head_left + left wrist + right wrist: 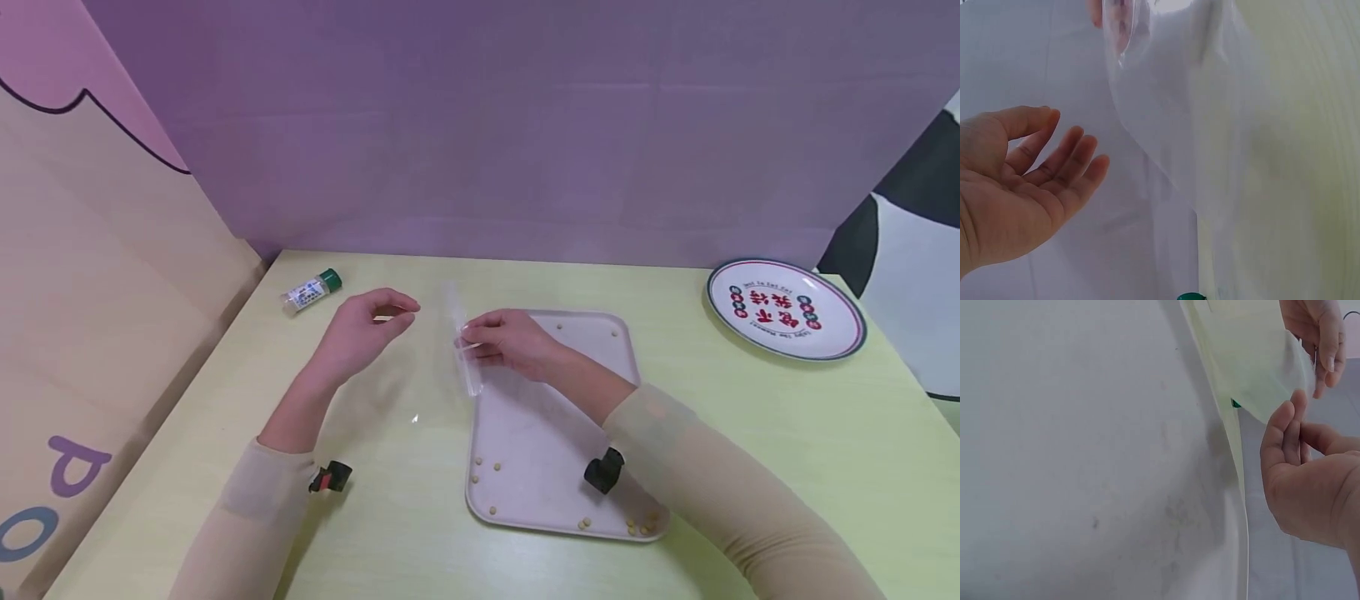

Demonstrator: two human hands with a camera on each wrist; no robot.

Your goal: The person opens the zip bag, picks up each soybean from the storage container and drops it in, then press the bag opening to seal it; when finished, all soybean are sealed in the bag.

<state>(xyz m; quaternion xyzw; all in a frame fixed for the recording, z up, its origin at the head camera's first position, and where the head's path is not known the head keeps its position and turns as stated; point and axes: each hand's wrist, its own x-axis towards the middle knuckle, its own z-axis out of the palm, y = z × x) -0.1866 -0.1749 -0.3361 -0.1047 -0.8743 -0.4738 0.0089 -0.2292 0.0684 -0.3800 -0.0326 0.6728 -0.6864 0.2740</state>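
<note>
A clear plastic bag point(470, 379) hangs over the left edge of the pale tray, its upper edge pinched between the thumb and fingers of my right hand point(517, 343). Its see-through film point(1154, 106) spreads wide in the left wrist view, where the side facing my left hand looks bulged. To the left of the bag, my left hand point(367, 329) is raised above the table with fingers loosely bent and nothing in them. In the right wrist view the film point(1272, 381) stretches between both hands, partly hidden behind the right fingertips.
Several small round beige beans point(497, 467) lie scattered on the tray point(540, 467), mostly toward its near edge. A small clear bottle point(307, 293) with a green cap lies at the back left. The white plate point(787, 287) with red lettering sits at the back right.
</note>
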